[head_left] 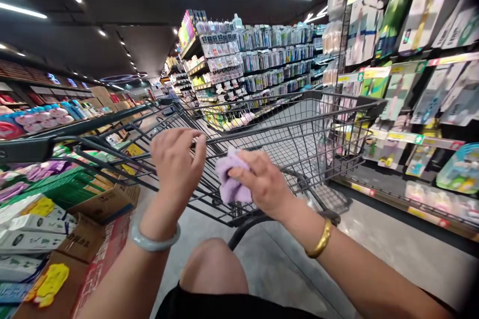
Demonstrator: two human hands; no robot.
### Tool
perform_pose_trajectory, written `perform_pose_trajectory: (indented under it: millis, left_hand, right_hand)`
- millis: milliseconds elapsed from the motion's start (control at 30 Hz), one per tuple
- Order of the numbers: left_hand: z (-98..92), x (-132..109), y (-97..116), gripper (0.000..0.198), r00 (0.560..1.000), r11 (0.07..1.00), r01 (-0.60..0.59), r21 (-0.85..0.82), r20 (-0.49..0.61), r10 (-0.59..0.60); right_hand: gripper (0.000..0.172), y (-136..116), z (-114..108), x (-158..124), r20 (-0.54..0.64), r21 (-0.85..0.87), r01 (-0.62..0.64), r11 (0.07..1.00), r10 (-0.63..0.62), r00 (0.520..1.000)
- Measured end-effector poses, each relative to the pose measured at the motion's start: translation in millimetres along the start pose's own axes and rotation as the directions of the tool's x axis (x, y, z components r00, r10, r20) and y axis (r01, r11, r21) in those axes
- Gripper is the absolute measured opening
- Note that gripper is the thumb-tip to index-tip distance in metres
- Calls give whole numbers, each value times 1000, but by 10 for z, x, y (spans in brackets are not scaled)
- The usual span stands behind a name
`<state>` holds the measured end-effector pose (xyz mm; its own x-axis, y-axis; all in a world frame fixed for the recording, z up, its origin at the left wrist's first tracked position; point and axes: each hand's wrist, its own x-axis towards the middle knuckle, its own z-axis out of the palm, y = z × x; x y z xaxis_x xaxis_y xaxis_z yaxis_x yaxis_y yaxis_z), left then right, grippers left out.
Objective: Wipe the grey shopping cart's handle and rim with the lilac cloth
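Note:
A dark wire shopping cart [277, 132] stands tilted across the view in front of me. My left hand [177, 159] is closed over the cart's near top rail, with its fingertips partly hidden behind the rail. A crumpled light purple cloth [234, 187] is bunched in my right hand [264, 182], pinched between thumb and fingers. The right hand is just in front of the cart's near side; whether the cloth touches the wires I cannot tell. One knee [213, 266] shows below the cart.
Shelves with hanging packaged goods [426, 84] rise close on the right. Cardboard boxes [105, 199] with stacked goods crowd the left side. Farther off is a tall display rack [277, 50]. Grey floor [277, 254] lies under the cart.

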<state>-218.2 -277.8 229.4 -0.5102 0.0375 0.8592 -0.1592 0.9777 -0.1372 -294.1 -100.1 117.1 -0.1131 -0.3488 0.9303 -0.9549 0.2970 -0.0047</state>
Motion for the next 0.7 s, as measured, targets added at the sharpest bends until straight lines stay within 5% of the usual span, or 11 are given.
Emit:
perform_pose_trajectory:
  millis: [133,267,400,600,700]
  left_hand:
    - [49,113,512,30,991,962,-109,-251,48,125]
    - [112,247,837,36,966,968,-80,-239,223,135]
    - [160,303,916,54,955,996,-72,-50,285,83]
    - [246,260,903,51,973,995,-102,20,209,95]
    - [294,258,904,50,979,993,-112,26,176,105]
  right_hand:
    - [29,-10,336,-279,96,33,59,998,-62,993]
    - [25,25,281,-260,120,0,72,997,-71,990]
    - [31,141,58,-140,10,-165,-11,986,13,1000]
    - [19,244,55,-201,190,-232,-108,967,154,970]
    - [16,176,-216,-38,187,-178,-133,975,166,968]
